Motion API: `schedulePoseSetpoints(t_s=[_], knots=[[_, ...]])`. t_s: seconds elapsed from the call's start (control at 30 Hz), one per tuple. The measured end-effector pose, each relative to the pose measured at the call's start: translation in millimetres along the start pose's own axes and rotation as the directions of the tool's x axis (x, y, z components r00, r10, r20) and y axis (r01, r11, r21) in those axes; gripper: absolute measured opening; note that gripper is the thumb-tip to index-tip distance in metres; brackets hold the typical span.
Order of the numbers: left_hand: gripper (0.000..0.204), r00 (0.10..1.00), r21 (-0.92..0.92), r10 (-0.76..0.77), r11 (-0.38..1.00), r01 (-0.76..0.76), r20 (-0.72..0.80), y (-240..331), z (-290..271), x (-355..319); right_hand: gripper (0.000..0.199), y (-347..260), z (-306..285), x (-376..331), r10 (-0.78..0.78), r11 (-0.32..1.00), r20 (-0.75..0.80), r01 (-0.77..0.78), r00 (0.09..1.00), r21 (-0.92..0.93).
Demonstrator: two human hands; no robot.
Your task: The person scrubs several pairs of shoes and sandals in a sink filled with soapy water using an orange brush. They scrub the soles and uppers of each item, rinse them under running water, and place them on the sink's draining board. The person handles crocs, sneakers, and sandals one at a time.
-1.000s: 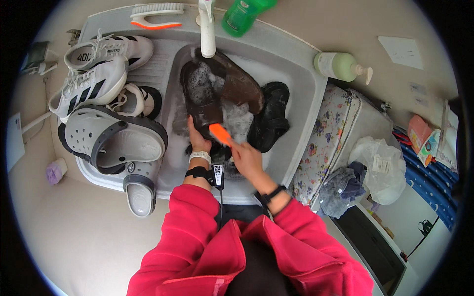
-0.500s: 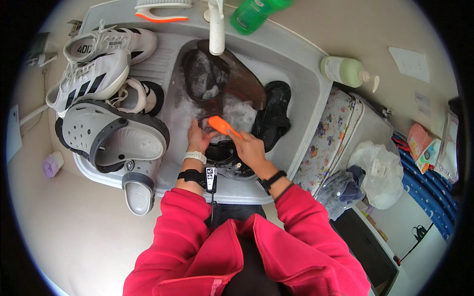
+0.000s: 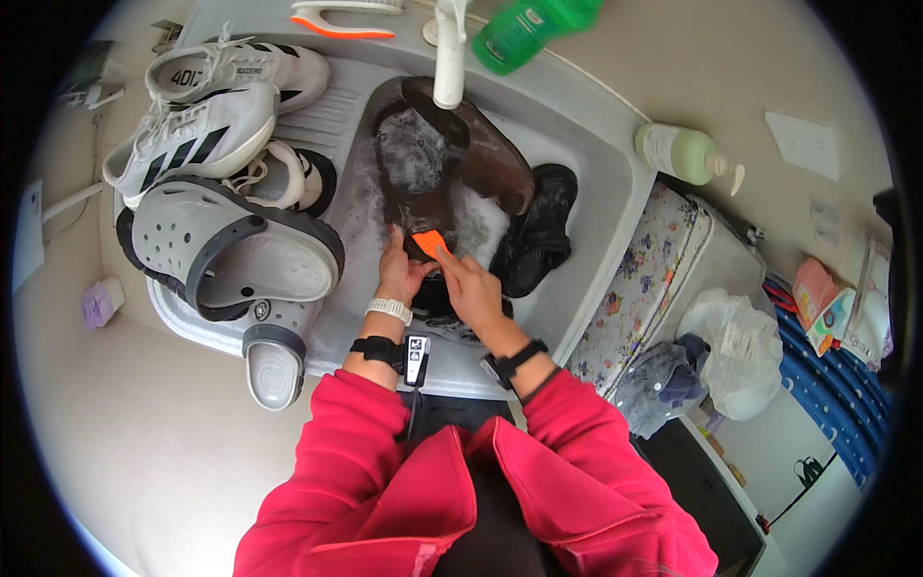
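My right hand [image 3: 469,288] is closed round an orange-headed scrub brush [image 3: 430,244], its head against the near end of a brown slipper [image 3: 423,207]. My left hand [image 3: 399,272] grips that same end of the slipper from the left side. Foamy water lies on the slipper's inside. A second brown slipper [image 3: 495,159] rests behind and to the right of it. At the sink's right side lies a black clog [image 3: 538,231]. Another black shoe [image 3: 437,293] is partly hidden under my hands.
The grey sink [image 3: 601,221] has a white faucet [image 3: 449,58] over its far edge. White sneakers [image 3: 207,130] and grey clogs [image 3: 183,240] crowd the left drainboard. Behind are another brush [image 3: 346,19] and a green bottle [image 3: 524,34]; a pump bottle [image 3: 673,152] lies at right.
The brown slipper has turned, so its foamy inside shows more, with my left hand on its near end. The brush has moved onto that end. The whole view has shifted slightly.
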State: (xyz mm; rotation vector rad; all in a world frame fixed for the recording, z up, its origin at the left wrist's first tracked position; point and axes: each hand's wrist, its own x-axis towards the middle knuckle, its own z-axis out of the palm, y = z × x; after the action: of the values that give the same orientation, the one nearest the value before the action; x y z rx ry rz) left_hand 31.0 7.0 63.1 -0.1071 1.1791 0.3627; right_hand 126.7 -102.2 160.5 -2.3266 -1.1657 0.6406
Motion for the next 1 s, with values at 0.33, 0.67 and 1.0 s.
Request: schedulePoseSetpoints(t_s=[0.33, 0.67, 1.0], knots=[[0.047, 0.988, 0.142, 0.147, 0.98, -0.14, -0.041, -3, 15, -21, 0.036, 0, 19, -15, 0.371, 0.756, 0.27, -0.458, 0.889, 0.468], [0.073, 0.976, -0.121, 0.083, 0.991, -0.059, 0.204, 17, 10, -43, 0.041, -1, -35, -2, 0.385, -0.103, 0.752, -0.785, 0.535, 0.611], [0.054, 0.98, -0.14, 0.135, 0.984, -0.115, 0.146, 32, 2, -57, 0.037, 47, -23, -28, 0.609, 0.535, 0.413, -0.735, 0.677, 0.416]])
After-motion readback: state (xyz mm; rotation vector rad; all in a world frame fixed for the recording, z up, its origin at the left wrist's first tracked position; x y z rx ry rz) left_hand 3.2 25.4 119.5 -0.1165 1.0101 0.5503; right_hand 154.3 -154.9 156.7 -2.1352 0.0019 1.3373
